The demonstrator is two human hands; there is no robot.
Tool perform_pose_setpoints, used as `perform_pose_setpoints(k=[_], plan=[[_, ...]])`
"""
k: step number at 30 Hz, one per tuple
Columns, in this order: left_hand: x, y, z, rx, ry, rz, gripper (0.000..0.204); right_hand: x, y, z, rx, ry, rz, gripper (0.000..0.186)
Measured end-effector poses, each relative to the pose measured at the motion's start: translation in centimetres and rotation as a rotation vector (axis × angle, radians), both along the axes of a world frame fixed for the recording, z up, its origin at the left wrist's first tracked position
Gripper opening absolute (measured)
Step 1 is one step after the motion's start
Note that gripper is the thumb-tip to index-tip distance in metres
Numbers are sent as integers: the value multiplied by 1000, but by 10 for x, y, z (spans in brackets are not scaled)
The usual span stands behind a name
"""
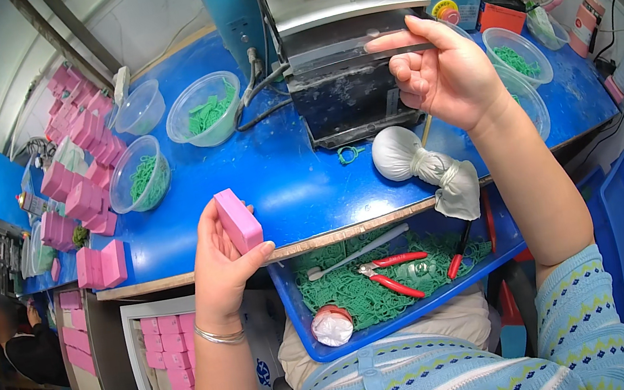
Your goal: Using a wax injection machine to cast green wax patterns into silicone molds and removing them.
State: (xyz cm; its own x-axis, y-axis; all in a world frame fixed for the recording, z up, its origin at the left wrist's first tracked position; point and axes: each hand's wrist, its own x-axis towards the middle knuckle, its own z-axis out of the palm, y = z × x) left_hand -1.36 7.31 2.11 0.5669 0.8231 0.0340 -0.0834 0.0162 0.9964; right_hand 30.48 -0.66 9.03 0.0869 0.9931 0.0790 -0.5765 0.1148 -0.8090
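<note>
My left hand (218, 271) is closed around a pink rectangular block (238, 221), held upright just above the table's front edge. Raised at the front of a black and silver press-like machine (347, 2), my right hand (445, 68) grips the lower edge of its clear cover (339, 53). Its index finger stretches along the panel while the lower fingers curl. Below that hand, a white cloth pouch (397, 153), tied at the neck, lies on the table. A small green ring-shaped piece (350, 155) rests in front of the machine.
A blue tray (322, 350) on my lap holds green pieces, red-handled nippers (394, 273), a white brush (358, 253) and a small jar (333, 326). Clear bowls (209, 109) stand around the blue table (172, 237). Pink blocks (88, 199) are stacked left; a person (30, 346) sits beyond.
</note>
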Motion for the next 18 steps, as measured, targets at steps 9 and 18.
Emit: perform_pose_setpoints(k=[9, 18], plan=[[4, 2, -1, 56, -10, 40, 78, 0, 2, 3, 13, -19, -25, 45], [4, 1, 0, 67, -17, 69, 78, 0, 2, 3, 21, -9, -19, 45]])
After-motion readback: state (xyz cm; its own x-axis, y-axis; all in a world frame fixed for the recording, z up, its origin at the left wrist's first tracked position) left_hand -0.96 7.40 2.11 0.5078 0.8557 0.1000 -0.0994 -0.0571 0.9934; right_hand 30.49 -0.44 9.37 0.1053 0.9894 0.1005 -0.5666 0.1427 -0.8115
